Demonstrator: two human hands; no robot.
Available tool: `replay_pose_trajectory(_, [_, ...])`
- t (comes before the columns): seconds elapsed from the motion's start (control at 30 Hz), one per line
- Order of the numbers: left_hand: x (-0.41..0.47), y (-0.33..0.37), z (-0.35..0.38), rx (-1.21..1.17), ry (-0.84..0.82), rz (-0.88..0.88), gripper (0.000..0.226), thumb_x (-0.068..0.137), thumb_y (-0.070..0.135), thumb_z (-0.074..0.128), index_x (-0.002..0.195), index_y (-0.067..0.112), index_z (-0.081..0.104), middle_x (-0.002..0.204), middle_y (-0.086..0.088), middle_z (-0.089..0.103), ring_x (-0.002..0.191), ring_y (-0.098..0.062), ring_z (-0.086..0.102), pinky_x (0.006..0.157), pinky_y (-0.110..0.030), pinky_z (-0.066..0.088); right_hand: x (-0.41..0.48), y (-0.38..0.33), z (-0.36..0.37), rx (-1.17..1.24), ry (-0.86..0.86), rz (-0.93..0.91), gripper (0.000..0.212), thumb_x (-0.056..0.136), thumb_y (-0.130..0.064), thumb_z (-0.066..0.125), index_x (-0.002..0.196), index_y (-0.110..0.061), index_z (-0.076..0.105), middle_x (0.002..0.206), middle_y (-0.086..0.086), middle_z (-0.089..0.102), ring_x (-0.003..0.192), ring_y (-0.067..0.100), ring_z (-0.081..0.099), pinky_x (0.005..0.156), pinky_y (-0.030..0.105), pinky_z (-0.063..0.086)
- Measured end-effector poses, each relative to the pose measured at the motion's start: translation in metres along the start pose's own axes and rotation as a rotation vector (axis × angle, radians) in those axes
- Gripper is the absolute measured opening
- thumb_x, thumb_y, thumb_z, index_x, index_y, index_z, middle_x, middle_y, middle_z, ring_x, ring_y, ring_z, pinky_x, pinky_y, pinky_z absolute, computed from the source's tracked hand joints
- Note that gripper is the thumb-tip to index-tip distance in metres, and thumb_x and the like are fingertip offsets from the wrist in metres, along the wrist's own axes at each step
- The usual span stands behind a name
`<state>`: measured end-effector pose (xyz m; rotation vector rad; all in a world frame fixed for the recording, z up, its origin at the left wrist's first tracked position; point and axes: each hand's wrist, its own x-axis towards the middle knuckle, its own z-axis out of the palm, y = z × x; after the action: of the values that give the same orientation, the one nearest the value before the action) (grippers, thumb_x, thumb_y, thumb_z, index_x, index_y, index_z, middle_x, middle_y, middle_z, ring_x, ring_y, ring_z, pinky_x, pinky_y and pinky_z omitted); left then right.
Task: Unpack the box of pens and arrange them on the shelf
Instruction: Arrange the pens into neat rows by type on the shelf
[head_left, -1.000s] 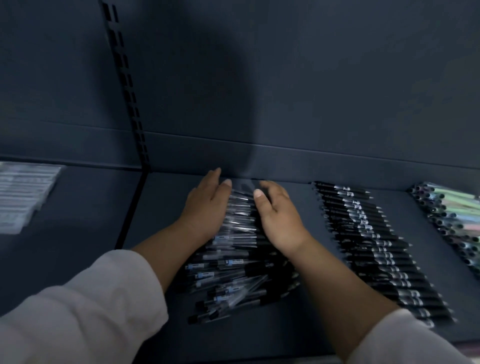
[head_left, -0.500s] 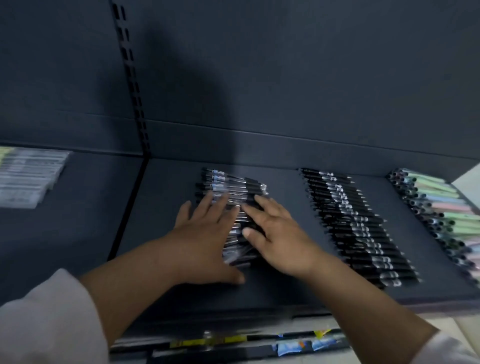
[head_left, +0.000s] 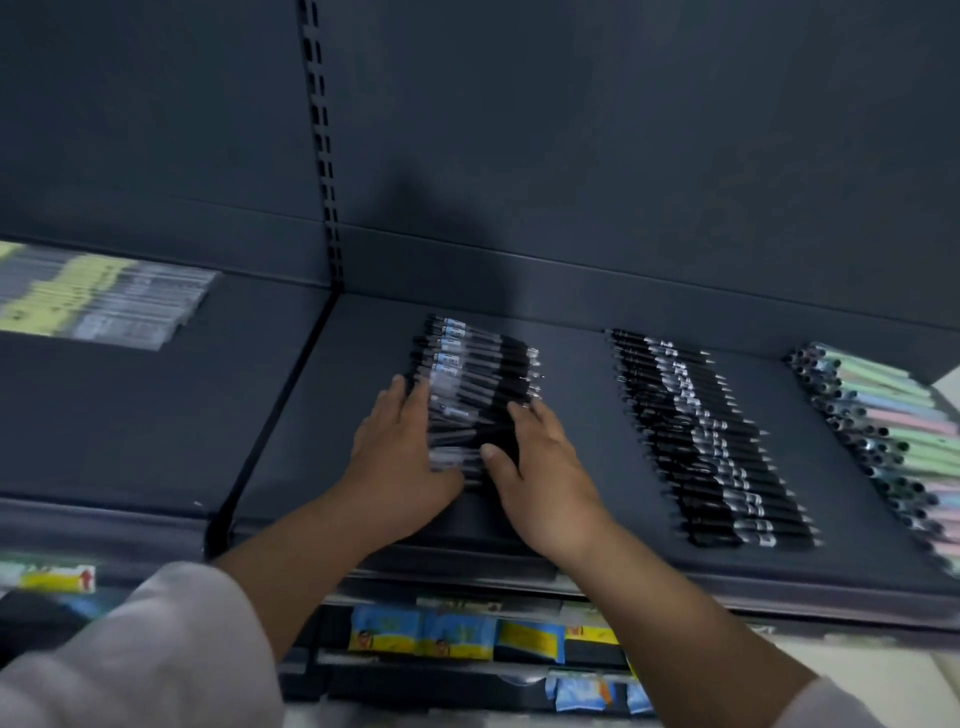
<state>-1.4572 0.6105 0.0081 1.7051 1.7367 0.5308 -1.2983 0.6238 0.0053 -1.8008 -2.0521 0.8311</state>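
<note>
Head view. The frame is motion-blurred and print on the pen labels cannot be read. The near end of the clear-wrapped pens (head_left: 483, 384) is hidden under both hands, so how far the row runs toward the front edge cannot be told. The pastel pens (head_left: 893, 431) are cut off by the right border. The flat packets (head_left: 98, 301) at far left are smeared and cut by the left border. The white sleeve (head_left: 140, 660) fills the lower left corner.

The shelf (head_left: 322, 415) is dark grey with a dark back panel (head_left: 623, 156) behind it. A slotted upright (head_left: 322, 156) splits the shelving into two bays. The right bay holds three rows well apart: the wrapped pens at left, the black pens (head_left: 701, 441) in the middle and the pastel pens at right. A lower shelf shows blue and yellow packets (head_left: 452, 634), too blurred to identify. A yellow tag (head_left: 57, 579) sits on the left bay's front edge.

The left hand (head_left: 400, 467) lies flat with fingers straight and slightly spread, pressing on the left ends of the wrapped pens. The right hand (head_left: 545, 478) is also flat with fingers straight, fingertips on the right side of the same row and thumb on the pens. Neither hand grips anything. The hands are just beside each other, not touching, with pens showing between them.
</note>
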Motion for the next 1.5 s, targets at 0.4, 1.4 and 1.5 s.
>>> replay_pose_trajectory(0.4, [-0.006,0.004,0.009,-0.187,-0.006,-0.039,0.088,0.091,0.013,0.055,0.152,0.026,-0.007,0.158,0.006,-0.017,0.144,-0.007,-0.013,0.117,-0.029,0.001,-0.02,0.002,-0.001,0.031,-0.077,-0.012,0.065,0.102,-0.028,0.041,0.154,-0.016,0.004,0.161,-0.004,-0.003,0.147,0.007,-0.002,0.108,0.013,0.0])
replay_pose_trajectory(1.4, [0.026,-0.012,-0.024,-0.038,0.03,-0.011,0.07,0.1,0.036,0.036,0.152,0.022,-0.009,0.159,0.004,-0.015,0.146,-0.011,-0.008,0.117,-0.029,-0.002,0.021,-0.009,-0.01,0.094,0.101,0.108,0.071,0.098,-0.05,0.037,0.153,-0.018,0.008,0.161,0.0,-0.006,0.148,0.015,-0.004,0.119,0.03,0.006])
replay_pose_trajectory(1.5, [0.044,-0.012,-0.028,-0.037,0.015,-0.007,0.068,0.101,0.036,0.033,0.151,0.022,-0.01,0.159,0.003,-0.016,0.146,-0.014,-0.008,0.118,-0.031,-0.003,0.039,-0.007,-0.012,0.138,0.086,0.085,0.071,0.098,-0.049,0.038,0.153,-0.019,0.007,0.161,-0.001,-0.007,0.148,0.013,-0.004,0.118,0.029,0.006])
